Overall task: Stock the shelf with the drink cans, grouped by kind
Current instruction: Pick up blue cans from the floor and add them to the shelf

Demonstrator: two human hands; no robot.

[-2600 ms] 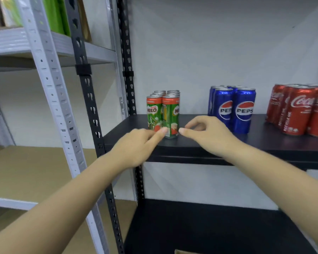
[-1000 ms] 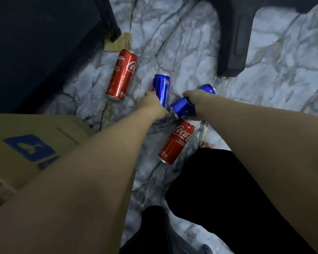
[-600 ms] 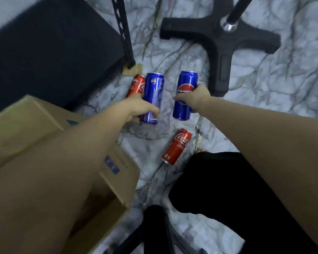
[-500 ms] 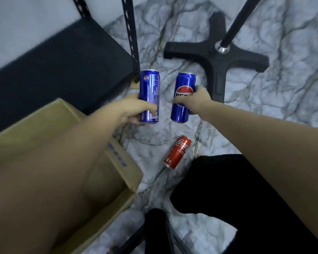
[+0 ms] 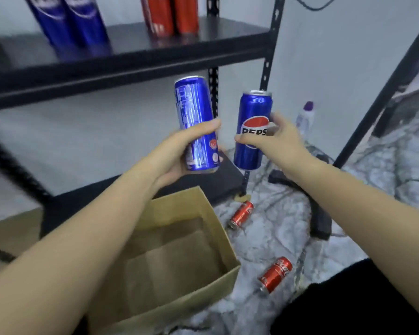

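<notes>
In the middle of the frame my left hand (image 5: 179, 155) wraps the lower half of one blue Pepsi can (image 5: 196, 122), and my right hand (image 5: 273, 139) pinches the other Pepsi can (image 5: 252, 131) at its middle. They look rigid, smooth, probably heavy, so I grip around the body. Their blue group (image 5: 70, 20) stands upper left on the shelf (image 5: 131, 66).

Glossy metal Pepsi cans (image 5: 196, 122); matt cardboard box (image 5: 179, 250); veined marble floor (image 5: 276, 233).

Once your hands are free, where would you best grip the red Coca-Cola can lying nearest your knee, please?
Grip the red Coca-Cola can around its middle, from above. It lies on its side on the marble floor, so its round flanks are exposed.
</notes>
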